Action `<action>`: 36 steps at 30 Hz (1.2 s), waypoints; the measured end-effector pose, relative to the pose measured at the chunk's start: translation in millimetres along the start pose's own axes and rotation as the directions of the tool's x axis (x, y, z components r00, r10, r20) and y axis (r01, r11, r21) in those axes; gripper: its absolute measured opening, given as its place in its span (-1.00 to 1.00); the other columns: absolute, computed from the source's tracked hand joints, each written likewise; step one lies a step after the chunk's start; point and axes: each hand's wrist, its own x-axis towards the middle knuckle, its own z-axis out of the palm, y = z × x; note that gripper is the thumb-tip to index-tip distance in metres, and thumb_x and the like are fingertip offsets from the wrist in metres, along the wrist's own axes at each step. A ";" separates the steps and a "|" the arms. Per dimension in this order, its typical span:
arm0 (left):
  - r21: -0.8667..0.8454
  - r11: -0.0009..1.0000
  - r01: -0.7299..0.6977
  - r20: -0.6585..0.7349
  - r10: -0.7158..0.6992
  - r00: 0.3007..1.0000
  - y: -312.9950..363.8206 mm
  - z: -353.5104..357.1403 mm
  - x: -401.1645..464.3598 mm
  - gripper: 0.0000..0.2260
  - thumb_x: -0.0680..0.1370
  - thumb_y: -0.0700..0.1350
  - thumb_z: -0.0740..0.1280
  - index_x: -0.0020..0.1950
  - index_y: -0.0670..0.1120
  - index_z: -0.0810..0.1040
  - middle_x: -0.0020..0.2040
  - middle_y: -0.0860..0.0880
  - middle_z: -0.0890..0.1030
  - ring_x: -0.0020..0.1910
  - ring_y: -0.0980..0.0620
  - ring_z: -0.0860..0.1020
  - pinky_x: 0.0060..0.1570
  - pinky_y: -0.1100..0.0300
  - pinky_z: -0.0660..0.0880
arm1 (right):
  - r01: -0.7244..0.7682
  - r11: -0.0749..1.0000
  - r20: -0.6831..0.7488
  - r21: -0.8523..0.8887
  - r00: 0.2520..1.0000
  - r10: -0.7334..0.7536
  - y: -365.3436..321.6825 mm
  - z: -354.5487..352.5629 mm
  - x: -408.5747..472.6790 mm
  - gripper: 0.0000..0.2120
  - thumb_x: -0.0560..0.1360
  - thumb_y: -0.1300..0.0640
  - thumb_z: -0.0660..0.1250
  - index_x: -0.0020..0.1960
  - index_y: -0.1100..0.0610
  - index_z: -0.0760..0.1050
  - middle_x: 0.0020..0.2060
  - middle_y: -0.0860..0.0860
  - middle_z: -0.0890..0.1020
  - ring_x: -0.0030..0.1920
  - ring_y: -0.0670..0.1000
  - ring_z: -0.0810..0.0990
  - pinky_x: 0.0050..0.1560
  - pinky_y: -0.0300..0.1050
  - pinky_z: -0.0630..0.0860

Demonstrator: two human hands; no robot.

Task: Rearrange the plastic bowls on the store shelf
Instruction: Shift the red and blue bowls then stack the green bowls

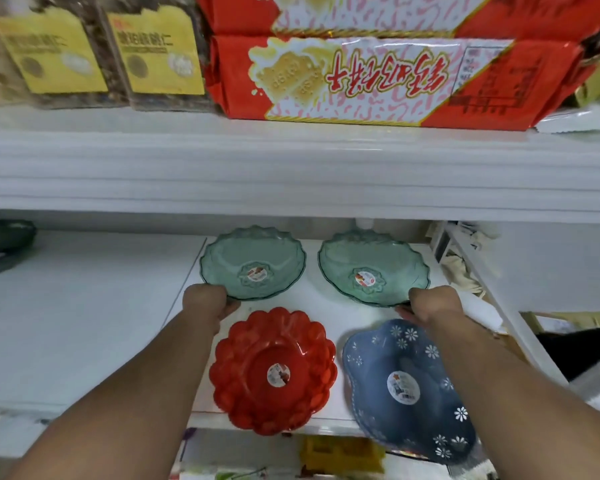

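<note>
At mid-frame, the left hand pinches the left green bowl by its near rim; the right hand grips the right green bowl likewise. Best lift both level, clear of the red bowl and blue bowl below.

- Two green bowls under my fingers: clear, glossy plastic.
- Red bowl: shiny translucent plastic.
- Blue bowl: matt, opaque.
- Shelf: smooth white.
</note>
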 end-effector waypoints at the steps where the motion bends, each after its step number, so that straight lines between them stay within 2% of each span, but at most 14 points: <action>1: -0.035 0.999 0.008 -0.012 -0.009 1.000 0.4 -7.3 -12.1 -0.84 0.52 -0.42 0.23 -0.11 -0.24 0.55 -0.06 -0.22 0.67 -0.40 -0.04 0.66 -0.10 0.01 0.65 | 0.000 1.000 0.002 -0.005 1.000 0.000 -1.0 0.6 -6.1 -0.86 0.54 0.38 0.28 0.07 0.29 0.39 -0.18 0.17 0.56 -0.20 0.15 0.63 -0.04 0.07 0.70; 4: -0.097 0.995 -0.010 -0.065 0.004 0.998 -5.1 -35.5 -41.0 -0.79 0.51 -0.46 0.18 -0.09 -0.24 0.56 -0.18 -0.18 0.65 -0.44 -0.04 0.66 -0.27 0.10 0.61 | -0.008 1.000 -0.001 0.025 1.000 0.008 -1.8 1.3 -27.2 -0.87 0.46 0.39 0.30 -0.03 0.44 0.51 -0.11 0.33 0.69 -0.16 0.33 0.71 0.07 0.26 0.66; 6: -0.135 0.990 -0.034 -0.109 0.019 0.994 -9.0 -52.0 -65.5 -0.79 0.50 -0.45 0.18 -0.05 -0.25 0.57 -0.19 -0.17 0.66 -0.40 -0.07 0.66 -0.32 0.15 0.62 | 0.001 1.000 0.028 0.015 1.000 -0.002 -0.5 1.8 -42.0 -0.89 0.46 0.37 0.30 -0.08 0.44 0.53 -0.19 0.32 0.69 -0.16 0.36 0.72 0.10 0.30 0.64; 10: -0.196 0.980 -0.037 -0.182 0.001 0.983 -18.1 -85.8 -112.3 -0.80 0.53 -0.41 0.18 0.00 -0.25 0.56 -0.19 -0.15 0.66 -0.49 -0.03 0.65 -0.41 0.20 0.60 | -0.013 1.000 0.068 -0.019 0.998 0.014 7.4 1.8 -74.3 -0.93 0.44 0.35 0.32 -0.19 0.37 0.53 -0.30 0.27 0.69 -0.21 0.32 0.73 0.08 0.24 0.66; 14: -0.242 0.970 -0.036 -0.217 -0.018 0.976 -28.5 -122.1 -139.7 -0.77 0.55 -0.40 0.19 0.14 -0.28 0.55 -0.18 -0.15 0.66 -0.33 -0.09 0.68 -0.34 0.21 0.61 | 0.018 0.997 0.121 -0.079 0.993 -0.008 22.1 7.0 -94.2 -0.83 0.28 0.29 0.41 -0.19 0.38 0.58 -0.34 0.25 0.72 -0.20 0.28 0.74 0.03 0.27 0.67; 16: -0.215 0.975 -0.052 -0.252 -0.004 0.968 -34.6 -141.8 -147.4 -0.78 0.54 -0.40 0.22 0.13 -0.29 0.56 -0.15 -0.17 0.67 -0.47 -0.04 0.66 -0.38 0.20 0.61 | 0.018 0.997 0.145 -0.078 0.989 -0.006 28.1 13.2 -108.1 -0.86 0.33 0.29 0.41 -0.16 0.36 0.57 -0.29 0.24 0.73 -0.19 0.26 0.74 0.02 0.26 0.68; 19: -0.193 0.979 -0.070 -0.272 0.015 0.962 -41.3 -171.4 -152.8 -0.79 0.54 -0.41 0.22 0.13 -0.33 0.55 -0.09 -0.22 0.68 -0.51 0.00 0.65 -0.22 0.13 0.65 | 0.066 0.989 0.160 -0.129 0.986 -0.045 33.5 27.3 -131.7 -0.80 0.31 0.18 0.41 -0.17 0.33 0.59 -0.28 0.22 0.73 -0.18 0.24 0.73 0.00 0.23 0.68; 23: -0.189 0.980 -0.064 -0.307 0.003 0.952 -41.8 -214.0 -152.9 -0.84 0.54 -0.38 0.23 0.09 -0.27 0.53 -0.11 -0.23 0.68 -0.49 -0.03 0.64 -0.48 0.22 0.58 | 0.107 0.977 0.196 -0.185 0.978 -0.069 31.1 54.1 -169.5 -0.87 0.36 0.21 0.39 -0.27 0.29 0.54 -0.34 0.21 0.71 -0.25 0.19 0.72 -0.18 0.12 0.63; 25: -0.230 0.971 -0.066 -0.311 -0.009 0.950 -39.6 -237.7 -147.9 -0.79 0.54 -0.38 0.23 0.14 -0.30 0.55 -0.20 -0.18 0.70 -0.49 -0.04 0.65 -0.45 0.21 0.56 | 0.140 0.967 0.210 -0.211 0.973 -0.095 33.1 74.7 -180.6 -0.86 0.33 0.22 0.44 -0.33 0.23 0.51 -0.28 0.20 0.70 -0.19 0.19 0.70 -0.03 0.24 0.65; 28: -0.265 0.959 -0.099 -0.323 0.009 0.946 -32.6 -274.6 -134.5 -0.79 0.56 -0.41 0.22 0.13 -0.29 0.55 -0.12 -0.18 0.65 -0.41 -0.09 0.63 -0.49 0.21 0.57 | 0.135 0.982 0.204 -0.129 0.973 -0.107 39.3 111.0 -196.7 -0.81 0.25 0.20 0.49 -0.31 0.32 0.56 -0.30 0.24 0.71 -0.19 0.27 0.74 0.03 0.35 0.64; 30: -0.249 0.965 -0.087 -0.336 -0.002 0.942 -27.4 -302.7 -125.3 -0.84 0.56 -0.41 0.20 0.04 -0.26 0.53 -0.21 -0.18 0.62 -0.52 -0.06 0.61 -0.52 0.24 0.52 | 0.101 0.989 0.194 -0.108 0.978 -0.079 39.6 135.4 -219.0 -0.82 0.39 0.22 0.45 -0.18 0.37 0.59 -0.28 0.24 0.70 -0.33 0.22 0.74 -0.08 0.23 0.70; 32: -0.242 0.967 -0.082 -0.339 -0.006 0.941 -22.0 -332.9 -110.2 -0.88 0.56 -0.39 0.21 -0.06 -0.24 0.50 -0.23 -0.19 0.61 -0.56 -0.07 0.61 -0.51 0.21 0.55 | 0.094 0.993 0.173 -0.073 0.982 -0.080 38.6 160.8 -242.3 -0.89 0.45 0.32 0.40 -0.09 0.39 0.58 -0.24 0.22 0.68 -0.49 0.09 0.68 -0.39 -0.08 0.69; 34: -0.232 0.969 -0.082 -0.338 -0.002 0.941 -17.2 -361.1 -93.7 -0.90 0.56 -0.37 0.20 -0.09 -0.22 0.47 -0.26 -0.19 0.64 -0.44 -0.12 0.63 -0.45 0.19 0.58 | 0.107 0.992 0.150 -0.072 0.984 -0.095 41.1 185.7 -253.7 -0.89 0.44 0.36 0.40 -0.04 0.38 0.59 -0.17 0.22 0.68 -0.45 0.11 0.68 -0.56 -0.18 0.60; 36: -0.201 0.977 -0.070 -0.339 -0.002 0.941 -13.6 -385.8 -77.9 -0.92 0.55 -0.36 0.22 -0.03 -0.25 0.48 -0.43 -0.12 0.66 -0.32 -0.14 0.65 -0.24 0.11 0.62 | 0.118 0.991 0.146 -0.071 0.984 -0.106 43.6 207.9 -262.2 -0.88 0.44 0.34 0.42 -0.04 0.36 0.60 -0.16 0.22 0.68 -0.35 0.15 0.68 -0.49 -0.13 0.66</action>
